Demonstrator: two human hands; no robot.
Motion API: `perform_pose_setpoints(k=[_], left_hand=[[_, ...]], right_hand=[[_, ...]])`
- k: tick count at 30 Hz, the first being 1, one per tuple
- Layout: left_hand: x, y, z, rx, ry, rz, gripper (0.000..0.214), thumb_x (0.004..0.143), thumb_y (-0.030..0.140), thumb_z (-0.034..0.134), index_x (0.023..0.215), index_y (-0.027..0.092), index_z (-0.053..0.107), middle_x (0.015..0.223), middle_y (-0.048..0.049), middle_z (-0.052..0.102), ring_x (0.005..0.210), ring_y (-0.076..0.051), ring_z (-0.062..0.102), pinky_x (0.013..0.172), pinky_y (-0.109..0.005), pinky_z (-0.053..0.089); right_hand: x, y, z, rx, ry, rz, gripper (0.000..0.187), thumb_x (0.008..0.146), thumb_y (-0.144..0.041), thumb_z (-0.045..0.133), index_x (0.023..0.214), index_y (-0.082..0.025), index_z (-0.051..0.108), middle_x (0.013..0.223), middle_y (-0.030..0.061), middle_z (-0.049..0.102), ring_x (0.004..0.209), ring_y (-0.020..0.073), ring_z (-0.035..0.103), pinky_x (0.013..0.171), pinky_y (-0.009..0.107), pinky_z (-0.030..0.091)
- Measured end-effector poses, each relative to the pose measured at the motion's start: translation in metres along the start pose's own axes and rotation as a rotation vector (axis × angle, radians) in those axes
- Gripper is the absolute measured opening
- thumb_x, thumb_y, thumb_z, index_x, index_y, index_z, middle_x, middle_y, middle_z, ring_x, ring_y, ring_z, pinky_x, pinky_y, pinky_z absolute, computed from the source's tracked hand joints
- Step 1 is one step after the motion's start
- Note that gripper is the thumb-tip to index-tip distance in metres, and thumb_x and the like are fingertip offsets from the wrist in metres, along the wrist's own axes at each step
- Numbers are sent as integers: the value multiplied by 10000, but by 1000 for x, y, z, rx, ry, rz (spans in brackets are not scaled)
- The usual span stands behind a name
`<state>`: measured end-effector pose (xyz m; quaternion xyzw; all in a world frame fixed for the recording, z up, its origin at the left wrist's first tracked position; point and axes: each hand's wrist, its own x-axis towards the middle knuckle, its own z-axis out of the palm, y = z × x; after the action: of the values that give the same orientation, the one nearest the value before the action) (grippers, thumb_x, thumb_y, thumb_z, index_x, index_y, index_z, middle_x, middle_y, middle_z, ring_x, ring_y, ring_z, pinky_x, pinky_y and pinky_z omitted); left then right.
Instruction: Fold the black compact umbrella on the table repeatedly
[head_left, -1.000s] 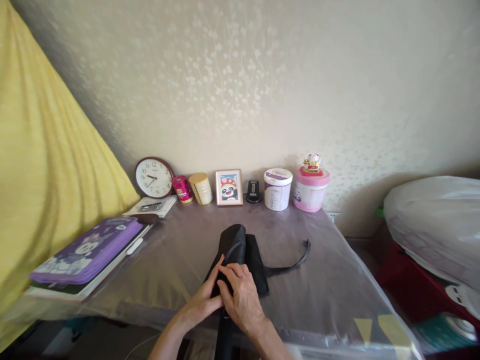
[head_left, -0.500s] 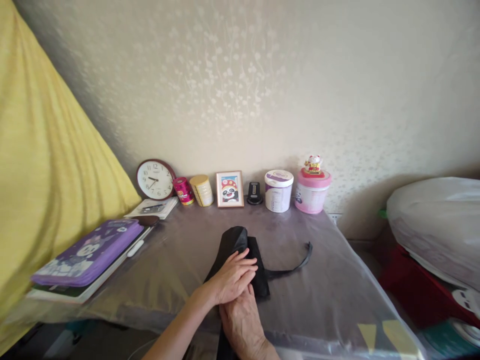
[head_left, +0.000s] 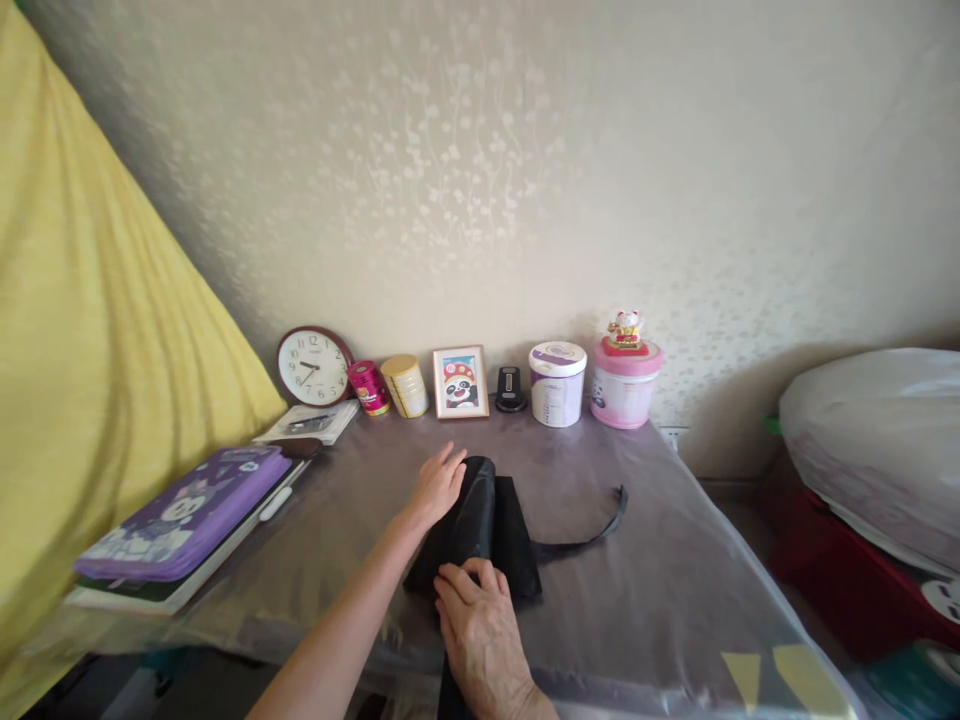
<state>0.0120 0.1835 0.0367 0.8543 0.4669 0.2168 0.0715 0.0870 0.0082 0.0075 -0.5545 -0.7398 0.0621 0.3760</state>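
A black folded cloth lies on the table, with a rounded fold running lengthwise and a thin black strap curving off to its right. At the far left edge of the cloth is my left hand, its fingers extended forward against the fabric; the thumb is hard to make out. My right hand rests at the near end with bent fingers closed over the rounded fold. Another black strip hangs below, beside my right wrist.
Along the wall stand a clock, a pink can, a yellow-lidded can, a picture frame, a black device and two tubs. A purple case lies on books at left. A white bag bulges at right.
My left hand has lifted off my right hand and moved forward and left to the cloth's far left edge. My right hand's fingers have bent over the near end.
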Motion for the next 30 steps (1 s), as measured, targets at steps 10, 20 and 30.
perform_pose_setpoints(k=[10,20,30], left_hand=[[10,21,20,-85,24,-20,315,893,346,541,1161,179,531,1187,-71,557,1024,-213,569,870,-443,477],[-20,43,-5,-209,39,-13,358,965,309,295,1219,262,543,1279,-25,558,1218,-224,470,1033,-417,379],[-85,54,3,-269,-181,-46,460,950,442,270,1324,247,455,1467,3,326,1383,-233,192,1114,-461,239]], right_hand=[[-1,2,3,-5,11,-10,213,798,-71,557,917,-238,615,974,-5,658,943,211,500,819,373,395],[2,6,6,-54,15,-33,190,793,-105,554,882,-259,622,932,3,675,879,212,544,738,349,414],[-17,35,11,80,129,-343,168,786,-168,512,765,-275,640,742,-8,694,747,191,603,621,265,477]])
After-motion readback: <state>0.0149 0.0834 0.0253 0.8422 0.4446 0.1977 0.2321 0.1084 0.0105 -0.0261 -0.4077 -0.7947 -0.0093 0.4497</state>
